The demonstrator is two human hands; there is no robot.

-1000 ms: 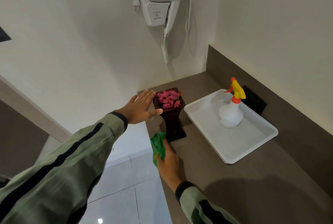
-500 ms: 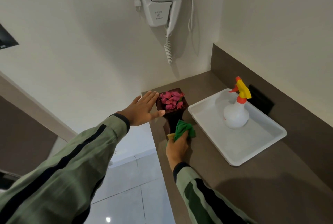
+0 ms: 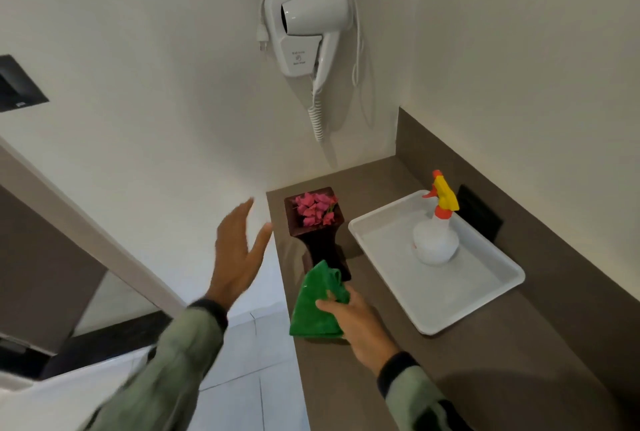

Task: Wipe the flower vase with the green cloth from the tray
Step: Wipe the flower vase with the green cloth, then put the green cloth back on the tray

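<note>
A dark brown flower vase (image 3: 320, 240) with pink flowers (image 3: 314, 208) stands upright on the brown counter (image 3: 398, 378), left of the white tray (image 3: 478, 306). My right hand (image 3: 360, 325) grips the green cloth (image 3: 317, 302), which hangs in front of the vase's base and hides its lower front. My left hand (image 3: 239, 250) is open with fingers spread, held off the counter's left edge, a short way from the vase and not touching it.
A white spray bottle (image 3: 434, 240) with a yellow and orange trigger stands in the tray. A white hair dryer (image 3: 304, 25) hangs on the wall above the counter's far end. A black wall plate (image 3: 479, 215) sits behind the tray. The counter drops to a tiled floor on the left.
My left hand has pulled back and away from the vase's rim. My right hand with the green cloth has slid down from the vase's middle to its base.
</note>
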